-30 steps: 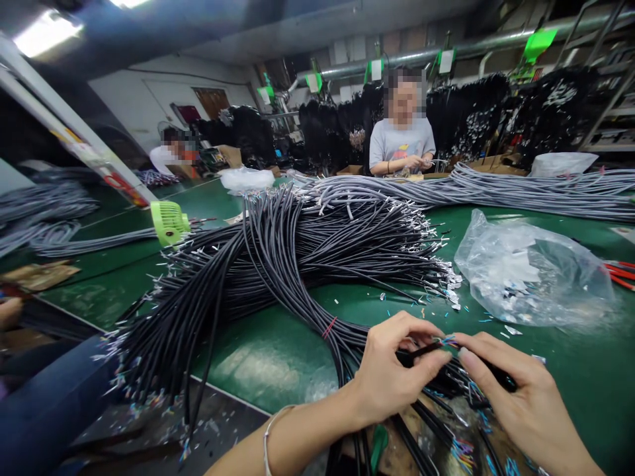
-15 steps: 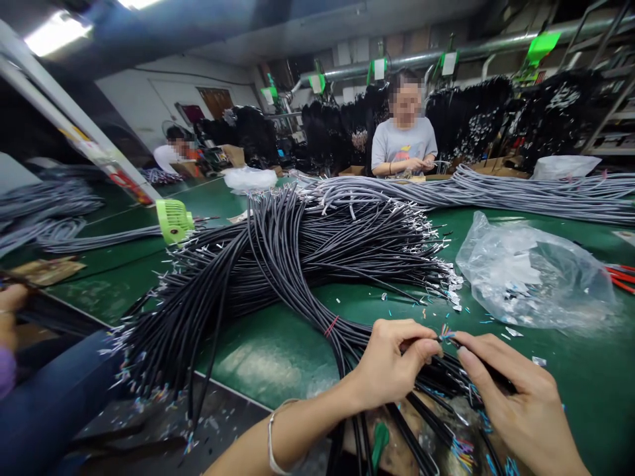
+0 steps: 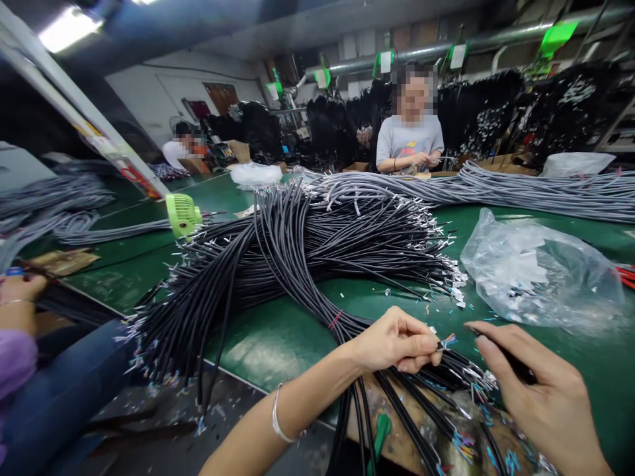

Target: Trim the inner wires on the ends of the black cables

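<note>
- The left hand [image 3: 397, 340] pinches one black cable [image 3: 449, 365] near its stripped end, thumb and forefinger closed on it, just in front of the big heap of black cables [image 3: 297, 258].
- That cable has a thin, matte black jacket; at its tip a short tuft of fine coloured wires [image 3: 449, 340] (blue, red and pale strands) fans out just past the fingertips.
- The right hand [image 3: 540, 396] sits to the right of the left hand, fingers half curled; a dark, slim thing lies under its forefinger, but I cannot tell what it is, nor how firm the grip on it is.
- Below the two hands more black cables [image 3: 421, 430] with the same coloured tips spill over the near edge of the green table [image 3: 278, 344].
- The heap is a wide, arching sheaf, its far ends bristling with silvery stripped tips; a red tie [image 3: 335, 320] binds a strand on its near side.
- Right of the heap lies a crumpled clear plastic bag [image 3: 540, 271]; behind the heap runs a long bundle of grey cables [image 3: 496, 188].
- Left of the heap stands a small green fan [image 3: 182, 215].
- Beyond the grey cables a person in a grey shirt [image 3: 409, 142] works with both hands together.
- At the far left of the heap, another person's hand [image 3: 20, 291] and purple sleeve show.
</note>
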Demonstrator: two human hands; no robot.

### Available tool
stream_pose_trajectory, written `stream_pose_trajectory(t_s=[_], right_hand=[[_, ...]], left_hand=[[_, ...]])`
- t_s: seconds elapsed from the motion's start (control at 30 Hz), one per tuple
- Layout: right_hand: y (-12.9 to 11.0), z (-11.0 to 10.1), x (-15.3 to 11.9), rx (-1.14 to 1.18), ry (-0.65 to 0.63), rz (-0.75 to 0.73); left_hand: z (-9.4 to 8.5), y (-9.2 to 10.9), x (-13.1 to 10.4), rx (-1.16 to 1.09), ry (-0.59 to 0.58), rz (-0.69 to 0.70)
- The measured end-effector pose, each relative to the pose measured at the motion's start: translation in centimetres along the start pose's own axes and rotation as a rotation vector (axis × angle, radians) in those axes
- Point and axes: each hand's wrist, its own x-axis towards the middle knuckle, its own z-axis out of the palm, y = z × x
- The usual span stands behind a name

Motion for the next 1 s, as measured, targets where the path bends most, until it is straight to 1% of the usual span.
stream_pose_trajectory(t_s=[0.03,0.07,0.13,0.23,0.37,0.47,0.6,0.63,0.67,0.7,0.73,0.83,0.87,0.9,0.93,1.0], right_hand=[[-0.1,-0.1,0.0,-0.011,0.031,0.022],[-0.2,-0.2,0.0,0.0,0.035,0.032],[-0.5,-0.3,0.2,0.07,-0.013,0.013],[-1.0,-0.2,0.3,0.165,-0.088,-0.021],[-1.1,-0.2,0.4,0.21,-0.117,0.016],[-0.8,0.1,0.5,0.325,-0.206,0.161],[-0.4,0.6,0.6,0.676,-0.382,0.419],[-0.4,0.6,0.6,0.72,-0.41,0.448],[-0.4,0.7,0.6,0.711,-0.422,0.448],[-0.4,0.7,0.5,0.643,-0.408,0.416],[-0.3,0.8,0.5,0.526,-0.357,0.352],[-0.1,0.8,-0.1,0.075,-0.098,0.048],[0.1,0.8,-0.3,-0.036,-0.037,-0.066],[0.4,0.7,-0.6,-0.106,-0.009,-0.177],[0.6,0.7,-0.7,-0.144,-0.013,-0.272],[1.2,0.5,-0.8,-0.16,-0.051,-0.384]], left_hand=[[0.2,0.0,0.0,0.021,0.016,0.007],[0.4,0.1,0.0,0.045,0.032,0.013],[0.8,0.1,0.1,0.093,0.062,0.014],[1.3,0.2,0.1,0.151,0.101,-0.023],[1.7,0.1,0.2,0.188,0.198,-0.076],[1.8,-0.2,0.4,0.182,0.231,-0.052],[1.6,-0.7,0.7,0.262,0.262,0.102],[1.6,-0.9,0.8,0.294,0.272,0.139],[1.6,-1.0,0.9,0.325,0.286,0.16],[1.6,-1.1,0.9,0.352,0.302,0.163],[1.7,-1.2,1.0,0.376,0.317,0.149],[1.9,-1.2,1.0,0.438,0.339,0.087],[2.0,-1.2,0.9,0.448,0.333,0.067],[2.1,-1.1,0.9,0.446,0.325,0.052],[2.1,-1.0,0.9,0.436,0.321,0.039],[2.1,-0.8,0.7,0.405,0.318,0.017]])
